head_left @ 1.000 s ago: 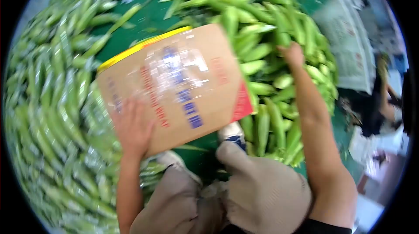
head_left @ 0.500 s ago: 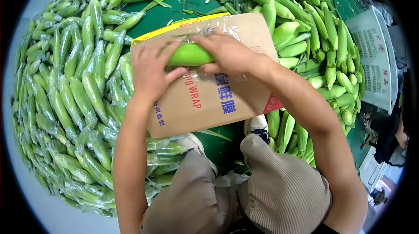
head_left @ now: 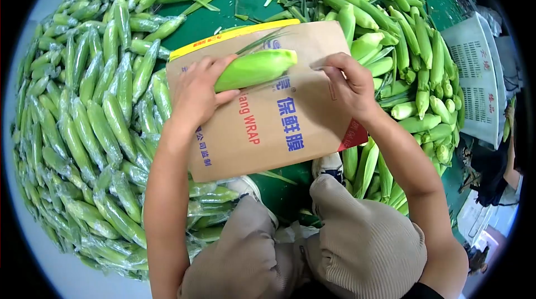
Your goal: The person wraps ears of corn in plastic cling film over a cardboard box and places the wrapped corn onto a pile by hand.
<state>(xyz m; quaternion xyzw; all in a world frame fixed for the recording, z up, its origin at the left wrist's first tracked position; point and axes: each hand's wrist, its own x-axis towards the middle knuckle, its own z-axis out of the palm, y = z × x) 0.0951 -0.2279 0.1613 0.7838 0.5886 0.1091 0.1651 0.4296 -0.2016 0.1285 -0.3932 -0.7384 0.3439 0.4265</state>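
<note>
A green ear of corn in its husk [head_left: 254,70] lies across the top of a brown cardboard box [head_left: 245,159]. My left hand [head_left: 198,87] is wrapped round its left end. To the right of the ear's pale cut end, the fingers of my right hand [head_left: 349,84] are pinched together, apart from the corn. A thin, clear bit of plastic wrap shows faintly at their tips; its full extent cannot be made out. Thin leaf strands stick up behind the ear.
On the left lies a large heap of plastic-wrapped corn [head_left: 100,126]. Unwrapped ears [head_left: 419,48] are piled at the right, before a pale plastic crate [head_left: 474,76]. The green floor [head_left: 240,0] carries leaf scraps. My shoes [head_left: 329,166] are below the box.
My right hand has left the corn and moved to the right, baring its pale end. My left hand stays on the ear, which now tilts slightly up to the right.
</note>
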